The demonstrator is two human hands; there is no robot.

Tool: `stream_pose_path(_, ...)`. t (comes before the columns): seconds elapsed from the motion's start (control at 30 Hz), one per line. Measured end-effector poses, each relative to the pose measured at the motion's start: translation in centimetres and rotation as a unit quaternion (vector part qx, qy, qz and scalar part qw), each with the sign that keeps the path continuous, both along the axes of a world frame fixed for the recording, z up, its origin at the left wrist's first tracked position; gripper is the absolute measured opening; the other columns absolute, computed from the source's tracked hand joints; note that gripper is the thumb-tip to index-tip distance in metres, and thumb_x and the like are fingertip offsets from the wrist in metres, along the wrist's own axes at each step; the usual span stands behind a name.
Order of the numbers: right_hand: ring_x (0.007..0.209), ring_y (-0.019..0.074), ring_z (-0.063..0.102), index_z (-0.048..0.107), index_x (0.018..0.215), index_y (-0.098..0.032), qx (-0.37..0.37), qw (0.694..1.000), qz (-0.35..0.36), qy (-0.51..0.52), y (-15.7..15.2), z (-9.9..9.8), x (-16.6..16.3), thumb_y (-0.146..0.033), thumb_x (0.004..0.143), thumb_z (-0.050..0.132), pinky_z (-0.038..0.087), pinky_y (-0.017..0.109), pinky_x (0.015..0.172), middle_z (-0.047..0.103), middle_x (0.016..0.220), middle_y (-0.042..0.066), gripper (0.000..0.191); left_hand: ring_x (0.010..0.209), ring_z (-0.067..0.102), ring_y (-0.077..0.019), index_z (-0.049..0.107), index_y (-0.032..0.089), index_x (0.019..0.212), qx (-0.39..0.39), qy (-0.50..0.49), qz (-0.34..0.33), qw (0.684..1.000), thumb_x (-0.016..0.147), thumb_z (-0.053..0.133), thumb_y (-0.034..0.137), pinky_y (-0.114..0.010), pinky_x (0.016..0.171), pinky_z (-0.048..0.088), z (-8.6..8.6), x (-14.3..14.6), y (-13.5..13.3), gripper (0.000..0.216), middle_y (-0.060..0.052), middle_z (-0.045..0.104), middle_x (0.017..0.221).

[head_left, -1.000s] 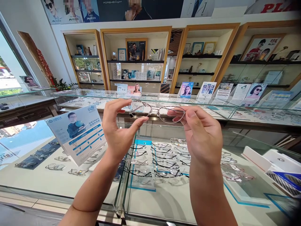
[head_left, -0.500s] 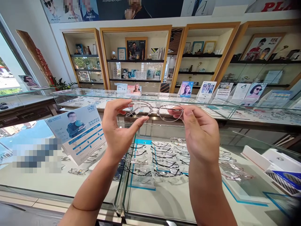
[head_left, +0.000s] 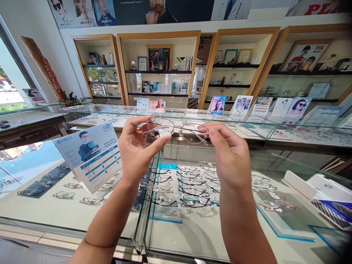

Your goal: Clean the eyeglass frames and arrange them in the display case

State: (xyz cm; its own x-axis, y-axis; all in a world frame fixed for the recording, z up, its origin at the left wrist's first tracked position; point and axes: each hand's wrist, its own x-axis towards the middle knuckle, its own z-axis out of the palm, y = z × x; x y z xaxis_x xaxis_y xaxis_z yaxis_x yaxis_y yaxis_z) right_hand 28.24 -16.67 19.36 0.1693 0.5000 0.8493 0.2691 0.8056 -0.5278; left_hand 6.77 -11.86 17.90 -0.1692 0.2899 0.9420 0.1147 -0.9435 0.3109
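Your left hand (head_left: 137,150) and right hand (head_left: 229,157), each pinched shut on the glasses (head_left: 177,130) between them, display case (head_left: 192,234) below.

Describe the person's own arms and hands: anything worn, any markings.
No sleeves show: the left forearm and right forearm are bare. The left hand and right hand wear no gloves, and no rings or watch show. A thin dark band crosses the left forearm low in the picture; what it is cannot be told.

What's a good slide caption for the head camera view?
Left hand and right hand hold thin round metal-rimmed glasses above a glass display counter lined with eyeglass frames.
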Motion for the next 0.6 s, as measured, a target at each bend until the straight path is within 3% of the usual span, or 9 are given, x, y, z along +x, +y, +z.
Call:
stream_pose_path(0.17,0.107,0.0249,0.074,0.081,0.097,-0.028,-0.012,1.000,0.021,0.006,0.4,-0.2,0.3,-0.047,0.108,0.063,0.062,0.044,0.094,0.080,0.104,0.005,0.028,0.102,0.075,-0.0196,0.069,0.029,0.129,-0.025,-0.016,-0.035,0.999,0.084,0.095,0.050,-0.033,0.083,0.067,-0.3,-0.2,0.5,0.056,-0.007,0.072,0.120)
stream_pose_path(0.3,0.108,0.0257,0.075,0.082,0.106,-0.029,-0.002,0.999,0.050,-0.003,0.7,-0.2,0.4,-0.044,0.108,0.060,0.063,0.045,0.093,0.080,0.111,0.006,0.027,0.090,0.076,-0.0192,0.074,0.028,0.126,-0.106,0.008,-0.153,0.982,0.086,0.090,0.054,-0.033,0.075,0.066,-0.1,-0.6,1.7,0.051,-0.010,0.076,0.113)
stream_pose_path(0.37,0.116,0.0263,0.073,0.081,0.121,-0.032,0.017,0.997,0.047,-0.060,0.6,-0.1,0.2,-0.042,0.102,0.071,0.062,0.047,0.098,0.078,0.122,0.005,0.024,0.084,0.077,-0.0210,0.078,0.026,0.122,-0.158,0.051,-0.225,0.960,0.086,0.087,0.059,-0.035,0.070,0.066,0.2,-0.8,2.1,0.049,-0.012,0.078,0.109)
stream_pose_path(0.43,0.124,0.0280,0.070,0.077,0.132,-0.037,0.046,0.991,0.038,-0.122,0.3,0.0,-0.2,-0.040,0.094,0.080,0.060,0.050,0.105,0.076,0.131,0.004,0.038,0.079,0.077,-0.0233,0.081,0.023,0.114,-0.203,0.106,-0.284,0.931,0.086,0.083,0.065,-0.036,0.064,0.066,0.5,-0.7,2.3,0.050,-0.015,0.080,0.102)
stream_pose_path(0.6,0.127,0.0311,0.068,0.081,0.125,-0.041,0.079,0.974,-0.005,-0.210,-1.0,0.3,-1.3,-0.036,0.093,0.081,0.054,0.058,0.112,0.075,0.132,0.003,0.033,0.074,0.079,-0.0247,0.081,0.023,0.099,-0.279,0.213,-0.444,0.824,0.087,0.077,0.070,-0.034,0.057,0.064,0.3,0.0,3.0,0.048,-0.012,0.080,0.087)
